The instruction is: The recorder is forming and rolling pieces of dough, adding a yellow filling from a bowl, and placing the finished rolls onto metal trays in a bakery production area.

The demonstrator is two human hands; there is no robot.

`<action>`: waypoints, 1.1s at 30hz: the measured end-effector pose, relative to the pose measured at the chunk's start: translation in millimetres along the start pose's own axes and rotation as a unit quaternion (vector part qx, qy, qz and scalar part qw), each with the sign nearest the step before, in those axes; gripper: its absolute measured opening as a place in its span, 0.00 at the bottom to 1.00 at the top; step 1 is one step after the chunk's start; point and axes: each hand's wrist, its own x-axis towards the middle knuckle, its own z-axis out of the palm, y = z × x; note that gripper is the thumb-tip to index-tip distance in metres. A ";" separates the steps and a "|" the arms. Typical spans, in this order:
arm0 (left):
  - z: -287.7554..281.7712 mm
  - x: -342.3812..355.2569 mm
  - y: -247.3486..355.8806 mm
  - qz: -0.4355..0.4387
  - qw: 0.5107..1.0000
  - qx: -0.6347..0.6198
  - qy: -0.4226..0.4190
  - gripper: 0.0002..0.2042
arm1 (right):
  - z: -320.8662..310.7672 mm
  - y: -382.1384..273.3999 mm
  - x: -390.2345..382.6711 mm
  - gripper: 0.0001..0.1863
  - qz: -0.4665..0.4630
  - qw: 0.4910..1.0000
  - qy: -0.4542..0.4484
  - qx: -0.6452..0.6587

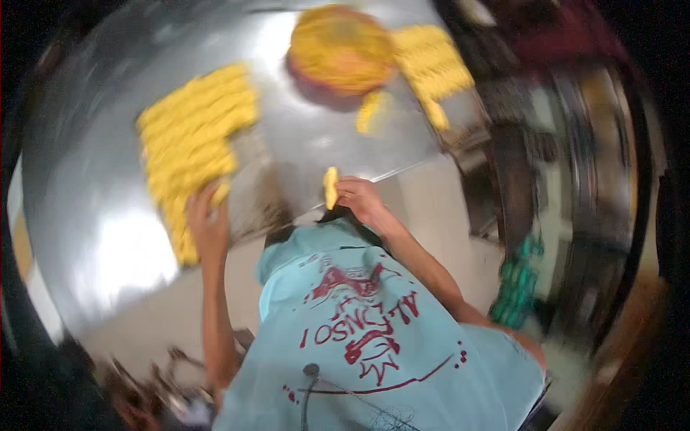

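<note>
My right hand (pixel 359 200) pinches a yellow finger-shaped piece (pixel 330 188), held upright near the front edge of the metal table (pixel 302 133). My left hand (pixel 208 223) is at the lower right side of a block of similar yellow pieces (pixel 190 133), laid close together in rows on a tray (pixel 255 190). Its thumb and fingers close around a small yellow piece (pixel 221 191) at the end of a row. The picture is blurred, so I cannot tell what the pieces are made of.
A round reddish bowl (pixel 300 82) filled with yellow stuff stands at the back of the table, a loose yellow piece (pixel 368 111) beside it. To its right, more yellow pieces (pixel 431 61) lie on a second tray (pixel 467 118). A green bundle (pixel 517 284) sits farther right.
</note>
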 end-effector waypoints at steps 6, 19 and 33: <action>83.4 -10.7 40.7 -0.222 0.831 -0.504 -0.082 0.17 | -163.1 -188.0 19.6 0.11 -0.336 0.887 0.299 -0.104; 136.0 -22.4 125.3 -0.323 0.785 -0.507 -0.152 0.18 | -255.2 -251.7 118.4 0.18 -0.278 0.811 0.232 -0.460; 268.6 63.3 100.8 0.039 0.945 -0.182 -0.267 0.12 | -49.8 -89.8 115.7 0.29 -0.262 0.505 0.299 -0.766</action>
